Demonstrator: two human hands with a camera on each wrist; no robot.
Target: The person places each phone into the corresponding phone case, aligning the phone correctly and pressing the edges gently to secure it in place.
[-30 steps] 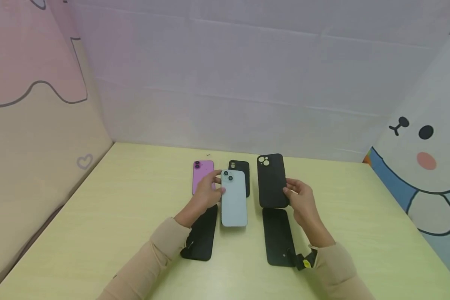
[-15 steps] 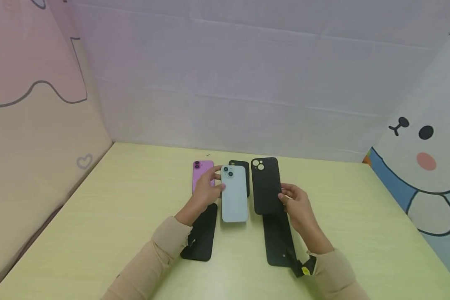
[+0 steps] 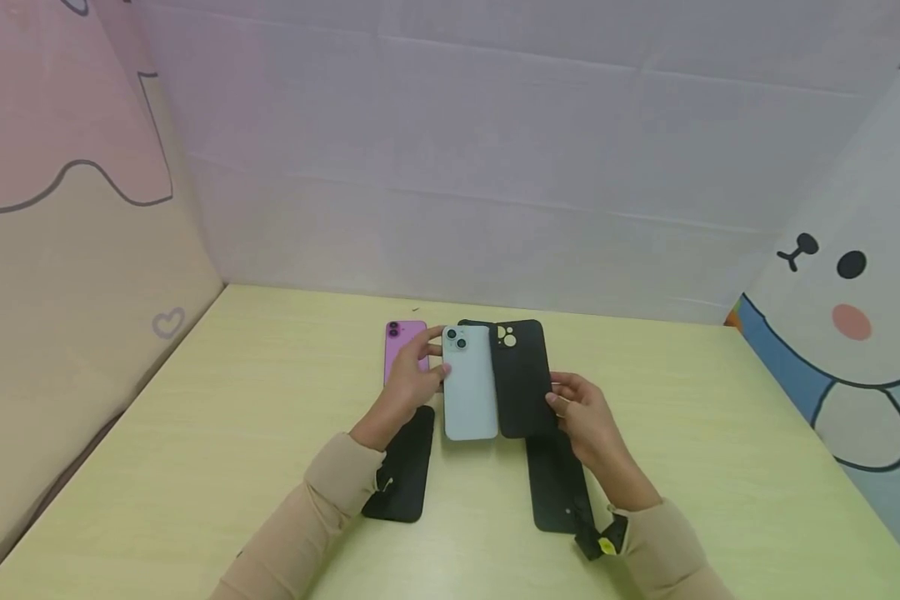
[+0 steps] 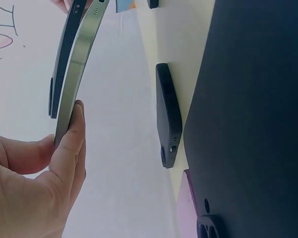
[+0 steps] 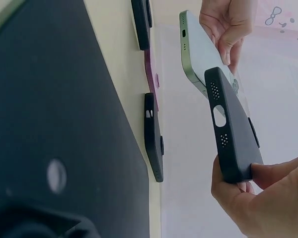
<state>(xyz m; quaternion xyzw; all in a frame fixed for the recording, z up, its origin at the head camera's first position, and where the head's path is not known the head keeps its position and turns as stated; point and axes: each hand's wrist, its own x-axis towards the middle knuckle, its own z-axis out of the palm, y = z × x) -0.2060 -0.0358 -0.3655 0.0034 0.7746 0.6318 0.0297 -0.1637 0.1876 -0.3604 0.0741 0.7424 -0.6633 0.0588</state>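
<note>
My left hand (image 3: 412,377) pinches the left edge of a pale blue phone (image 3: 469,387), its two-lens camera facing up. In my right hand (image 3: 583,415) is the right edge of a black case (image 3: 522,379) with round camera holes. Both are held above the table, side by side in the head view, the case's left edge against or just overlapping the phone's right edge. The right wrist view shows the case (image 5: 233,129) close to the phone (image 5: 201,49), its bottom cut-out visible; the left wrist view shows phone (image 4: 79,64) and case nearly parallel.
On the table (image 3: 270,400) lie a purple phone (image 3: 397,350) at the back left, a black one (image 3: 407,475) near the left forearm, and another black one (image 3: 558,487) under the right hand's side. A further black case (image 4: 169,114) lies behind the held phone.
My right hand has brought the black case leftward and slightly down until it meets the phone's edge in the head view. The left hand has raised the phone slightly.
</note>
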